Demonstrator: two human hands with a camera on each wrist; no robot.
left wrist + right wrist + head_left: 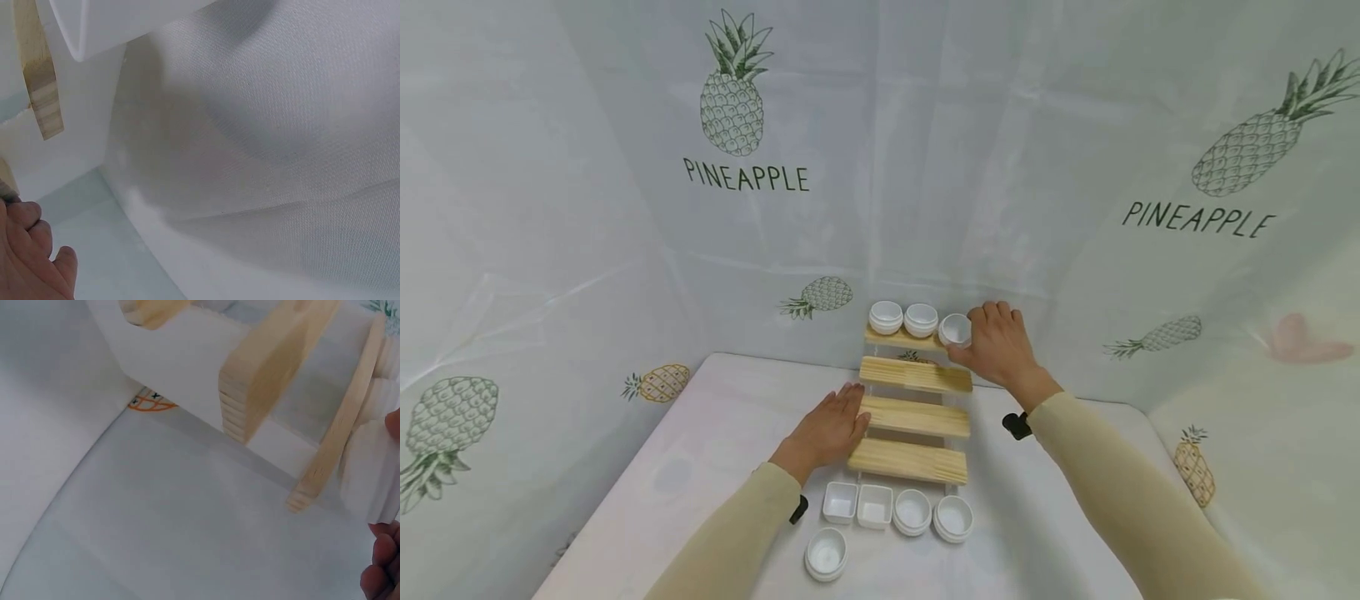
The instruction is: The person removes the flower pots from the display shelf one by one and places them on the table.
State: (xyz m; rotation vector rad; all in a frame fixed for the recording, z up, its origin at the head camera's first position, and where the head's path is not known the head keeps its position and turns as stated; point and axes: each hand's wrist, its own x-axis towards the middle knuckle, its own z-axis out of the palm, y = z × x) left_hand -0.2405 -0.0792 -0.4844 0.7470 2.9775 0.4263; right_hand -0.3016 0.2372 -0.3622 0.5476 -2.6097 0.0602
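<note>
The right hand (pixel 1000 342) grips a small white bowl (pixel 955 330) at the right end of the top step (pixel 902 338); the left hand (pixel 829 429), fingers straight, steadies the rack (pixel 913 417). Next, I think, the bowl must sit flat.

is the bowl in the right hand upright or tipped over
Tipped: the bowl held by the right hand on the top shelf shows its opening toward the camera.

A pale cloth backdrop (pixel 925 167) printed with pineapples (pixel 732 83) and the word PINEAPPLE (pixel 747 176) hung on three sides. The tabletop (pixel 715 433) wore a white cover, under soft, even light.
</note>
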